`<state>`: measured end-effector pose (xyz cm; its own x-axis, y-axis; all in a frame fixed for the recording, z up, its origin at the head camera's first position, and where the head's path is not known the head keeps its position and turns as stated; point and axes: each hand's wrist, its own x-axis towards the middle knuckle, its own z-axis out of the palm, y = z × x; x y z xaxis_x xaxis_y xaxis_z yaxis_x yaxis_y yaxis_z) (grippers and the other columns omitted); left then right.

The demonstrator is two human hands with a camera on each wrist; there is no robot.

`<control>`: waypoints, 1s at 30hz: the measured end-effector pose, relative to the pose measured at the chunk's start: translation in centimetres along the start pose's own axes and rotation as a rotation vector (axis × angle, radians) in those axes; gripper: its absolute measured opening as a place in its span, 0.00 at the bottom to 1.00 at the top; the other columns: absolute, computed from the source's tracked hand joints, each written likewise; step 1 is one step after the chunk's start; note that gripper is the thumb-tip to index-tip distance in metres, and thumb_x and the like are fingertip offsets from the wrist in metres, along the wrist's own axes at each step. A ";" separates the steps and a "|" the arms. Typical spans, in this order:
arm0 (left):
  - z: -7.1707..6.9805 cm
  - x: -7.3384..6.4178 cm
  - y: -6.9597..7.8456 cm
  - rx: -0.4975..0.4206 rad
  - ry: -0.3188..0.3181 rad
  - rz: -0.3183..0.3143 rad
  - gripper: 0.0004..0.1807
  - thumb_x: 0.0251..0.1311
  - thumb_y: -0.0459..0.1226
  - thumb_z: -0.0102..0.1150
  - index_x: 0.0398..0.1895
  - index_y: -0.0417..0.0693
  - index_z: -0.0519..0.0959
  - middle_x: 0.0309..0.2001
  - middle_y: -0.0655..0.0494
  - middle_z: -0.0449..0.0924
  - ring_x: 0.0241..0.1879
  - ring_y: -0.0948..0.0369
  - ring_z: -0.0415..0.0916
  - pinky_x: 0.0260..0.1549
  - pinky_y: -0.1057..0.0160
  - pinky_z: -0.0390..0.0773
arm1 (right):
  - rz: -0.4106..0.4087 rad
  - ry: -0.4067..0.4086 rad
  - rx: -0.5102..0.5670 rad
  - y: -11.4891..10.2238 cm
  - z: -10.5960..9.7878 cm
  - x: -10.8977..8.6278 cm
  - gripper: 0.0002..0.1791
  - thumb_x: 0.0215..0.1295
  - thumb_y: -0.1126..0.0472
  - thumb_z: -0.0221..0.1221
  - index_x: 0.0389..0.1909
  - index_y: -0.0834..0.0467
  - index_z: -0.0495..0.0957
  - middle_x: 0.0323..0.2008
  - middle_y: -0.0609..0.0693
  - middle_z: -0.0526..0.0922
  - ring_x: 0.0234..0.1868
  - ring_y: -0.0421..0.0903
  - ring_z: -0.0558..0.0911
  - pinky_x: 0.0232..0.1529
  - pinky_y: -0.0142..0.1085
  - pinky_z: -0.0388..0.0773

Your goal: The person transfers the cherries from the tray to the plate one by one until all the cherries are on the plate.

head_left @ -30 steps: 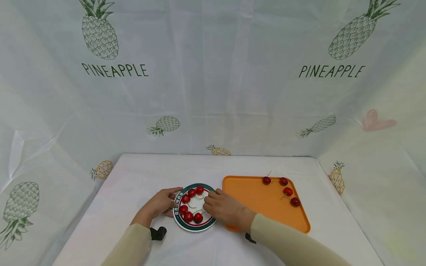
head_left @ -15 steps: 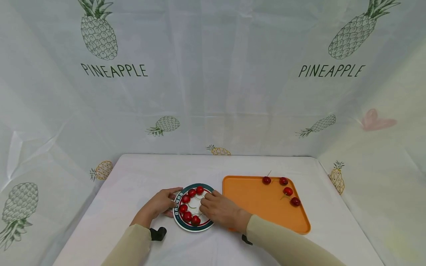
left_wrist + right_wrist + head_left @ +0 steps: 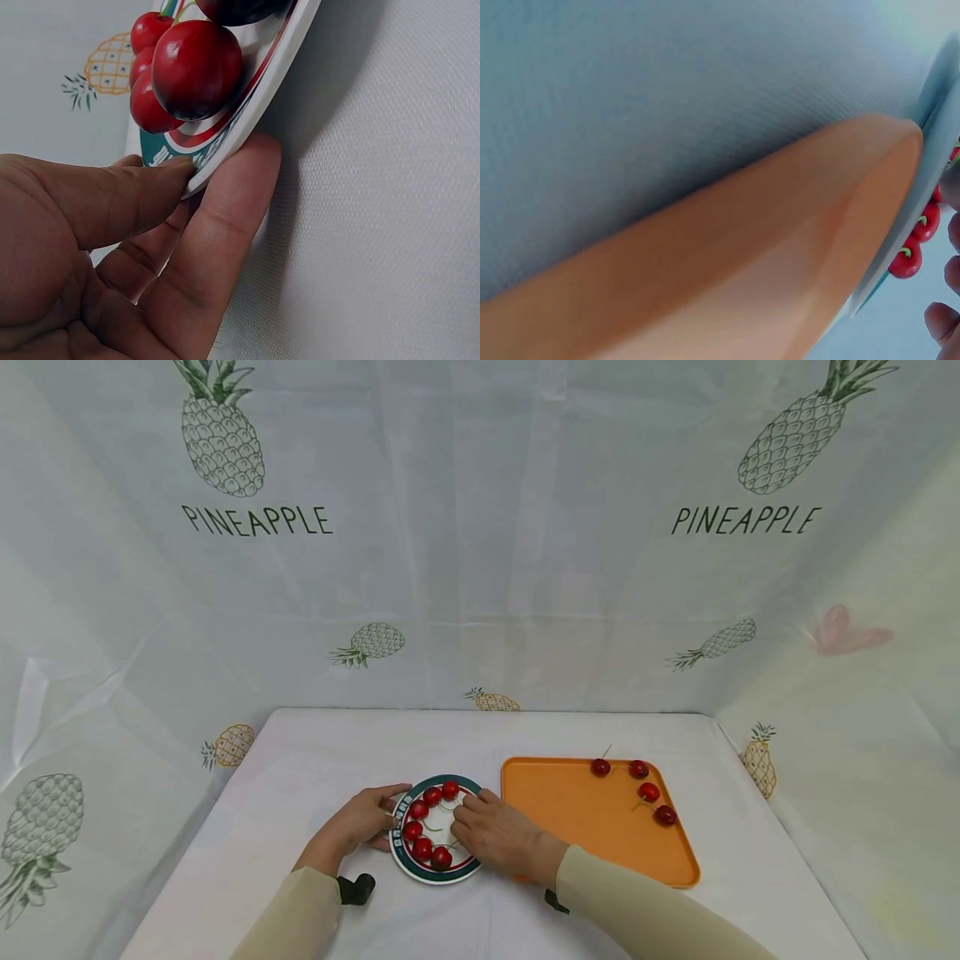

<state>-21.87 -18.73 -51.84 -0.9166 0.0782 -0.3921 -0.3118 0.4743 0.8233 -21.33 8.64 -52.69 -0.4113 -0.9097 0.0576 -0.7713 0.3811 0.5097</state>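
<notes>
My left hand [image 3: 356, 818] grips the left rim of a round plate [image 3: 435, 876], white with a green border and red ring. In the left wrist view the thumb [image 3: 127, 199] lies on the rim, with a finger [image 3: 236, 195] beneath it. Several red cherries [image 3: 422, 849] with green stems curve around the plate's left side. Over the plate's right part, my right hand [image 3: 502, 835] has its fingers bent down, close by the stem of the front cherry [image 3: 441, 858]. Its fingertips are hidden in the head view, and I cannot tell whether they hold a cherry.
An orange tray [image 3: 570, 810] lies just right of the plate, partly under the right forearm. Several cherries [image 3: 665, 815] sit along its far and right edges. A white cloth [image 3: 360, 743] covers the table, and a pineapple-print curtain [image 3: 480, 568] hangs around it.
My right hand has shifted slightly left over the plate, and the front cherry has moved a little left and toward me. The left hand has stayed on the rim.
</notes>
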 end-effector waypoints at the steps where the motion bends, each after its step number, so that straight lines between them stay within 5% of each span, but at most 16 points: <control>1: 0.0 0.0 0.0 0.002 0.000 0.001 0.36 0.63 0.23 0.63 0.75 0.50 0.74 0.54 0.42 0.76 0.35 0.55 0.80 0.29 0.58 0.89 | 0.007 0.000 0.013 0.1 -0.1 0.0 0.23 0.67 0.43 0.70 0.55 0.49 0.78 0.47 0.42 0.79 0.50 0.45 0.72 0.50 0.34 0.69; 16: 0.0 -0.1 0.0 0.021 0.003 0.011 0.35 0.64 0.23 0.63 0.75 0.50 0.74 0.53 0.42 0.75 0.35 0.55 0.79 0.28 0.59 0.89 | 0.154 0.065 0.034 2.8 -1.4 -1.9 0.15 0.75 0.44 0.61 0.49 0.51 0.79 0.42 0.45 0.80 0.46 0.46 0.73 0.49 0.36 0.72; 30: 0.2 0.0 0.0 0.031 0.009 0.001 0.36 0.64 0.23 0.63 0.75 0.51 0.74 0.54 0.42 0.76 0.35 0.55 0.80 0.28 0.59 0.88 | 0.320 0.102 0.034 8.1 0.6 -7.4 0.10 0.71 0.56 0.67 0.40 0.57 0.77 0.38 0.50 0.76 0.41 0.50 0.72 0.45 0.39 0.73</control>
<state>-21.79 -18.59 -51.89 -0.9190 0.0709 -0.3878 -0.3032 0.5016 0.8102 -24.76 18.57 -49.49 -0.5856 -0.7543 0.2968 -0.6276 0.6536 0.4230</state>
